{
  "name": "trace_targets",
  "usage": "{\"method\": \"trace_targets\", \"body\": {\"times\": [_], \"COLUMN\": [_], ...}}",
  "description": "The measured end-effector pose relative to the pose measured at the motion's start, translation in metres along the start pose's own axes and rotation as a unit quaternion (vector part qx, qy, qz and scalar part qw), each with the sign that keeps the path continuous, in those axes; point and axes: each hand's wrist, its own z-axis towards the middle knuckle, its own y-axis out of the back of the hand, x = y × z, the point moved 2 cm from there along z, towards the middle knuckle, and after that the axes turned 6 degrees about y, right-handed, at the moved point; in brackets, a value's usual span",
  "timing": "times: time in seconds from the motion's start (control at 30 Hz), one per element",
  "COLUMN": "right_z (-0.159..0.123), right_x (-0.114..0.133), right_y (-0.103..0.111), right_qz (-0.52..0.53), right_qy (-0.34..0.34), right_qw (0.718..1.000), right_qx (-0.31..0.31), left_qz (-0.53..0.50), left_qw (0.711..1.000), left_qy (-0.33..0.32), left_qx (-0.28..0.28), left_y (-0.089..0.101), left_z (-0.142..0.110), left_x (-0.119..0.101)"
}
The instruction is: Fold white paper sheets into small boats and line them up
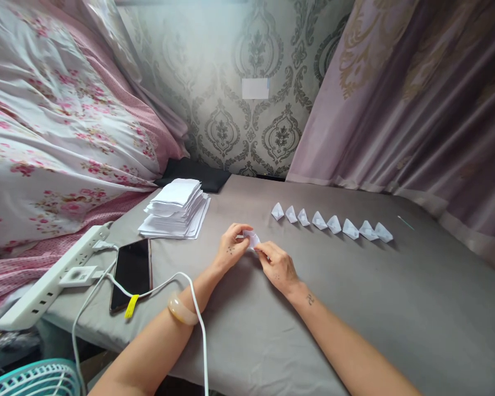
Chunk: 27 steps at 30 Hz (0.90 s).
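Both my hands meet over the grey table point(396, 308) and pinch a small white folded paper piece point(252, 238). My left hand point(232, 246) grips its left side with thumb and fingers closed. My right hand point(277, 265) holds its right edge, fingers closed on it. A pale bangle point(182, 311) sits on my left wrist. Behind my hands, a row of several small folded white paper shapes point(334, 224) runs across the table. A stack of white paper sheets point(176, 209) lies to the left.
A black phone point(132, 270) lies by the left edge, beside a white power strip point(49, 280) with a cable point(200, 324) crossing my left arm. Floral bedding point(53, 126) rises on the left, a curtain point(421, 93) on the right. A teal fan point(33, 379) shows below.
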Motion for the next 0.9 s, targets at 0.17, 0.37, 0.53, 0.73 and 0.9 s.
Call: {"method": "trace_targets", "body": {"times": [0.17,0.37,0.53,0.73,0.9], "right_z": [-0.001,-0.002,-0.003,-0.004,-0.004], "right_x": [0.001,0.005,0.011,0.016,0.015], "right_y": [0.0,0.001,0.001,-0.002,-0.004], "right_qz": [-0.018,-0.078,-0.092,-0.096,-0.058], "right_qy": [0.015,0.017,0.035,0.045,-0.003], "right_qw": [1.0,0.997,0.995,0.994,0.998], "right_qx": [-0.009,-0.011,0.002,0.016,0.011], "left_qz": [-0.039,-0.057,-0.095,-0.131,-0.132], "left_qw": [0.998,0.993,0.99,0.983,0.978], "left_qy": [0.048,0.089,0.099,0.125,0.157], "left_qx": [0.022,0.044,0.028,0.017,0.015], "left_y": [-0.001,-0.001,-0.002,-0.001,0.0], "left_z": [0.002,0.001,0.001,0.001,0.001], "left_x": [0.006,0.001,0.002,0.006,0.009]}}
